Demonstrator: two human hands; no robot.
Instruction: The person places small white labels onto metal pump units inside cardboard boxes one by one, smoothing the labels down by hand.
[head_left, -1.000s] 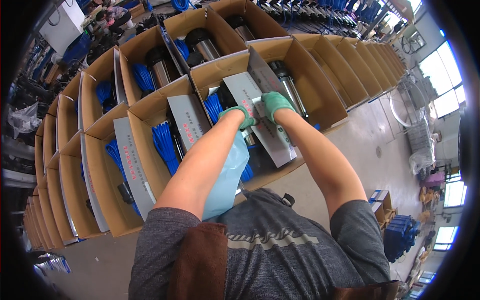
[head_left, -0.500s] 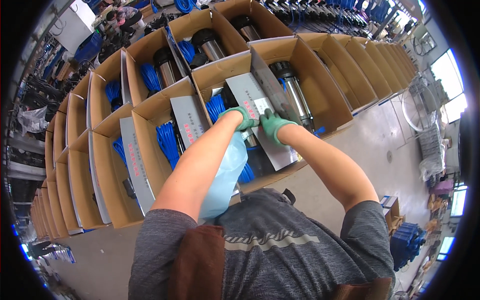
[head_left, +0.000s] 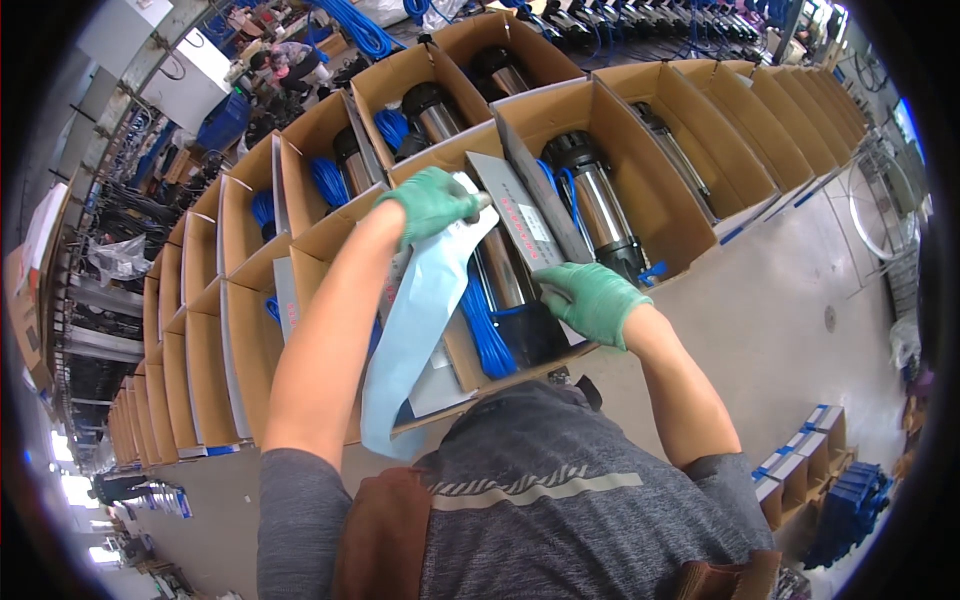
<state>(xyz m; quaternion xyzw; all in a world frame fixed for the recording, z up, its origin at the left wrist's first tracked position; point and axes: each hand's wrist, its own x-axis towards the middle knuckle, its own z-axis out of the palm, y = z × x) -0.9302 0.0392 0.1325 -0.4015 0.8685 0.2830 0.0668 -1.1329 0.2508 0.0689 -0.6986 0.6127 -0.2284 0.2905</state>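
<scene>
My left hand (head_left: 432, 207), in a green glove, is closed on a long light-blue strip of label backing (head_left: 415, 320) with white pieces at its upper end. The strip hangs down over the box edge. My right hand (head_left: 595, 303), also gloved, grips the near part of a grey cardboard panel (head_left: 512, 195) in the box before me. A white label (head_left: 537, 222) sits on that panel's face. Beside the tilted panel, a steel cylindrical pump (head_left: 505, 270) with a black end and a coil of blue cable (head_left: 488, 335) show in the box.
Open cardboard boxes stand in curved rows; a pump with blue cable (head_left: 595, 195) lies in the box to the right. More pumps (head_left: 432, 110) fill boxes behind. Blue parts (head_left: 850, 515) and small boxes (head_left: 805, 460) are on the floor at lower right. A person (head_left: 290, 68) is at far left.
My left hand has moved up and left off the panel with the strip. The panel has tilted, uncovering the pump, and my right hand has moved nearer to me along it.
</scene>
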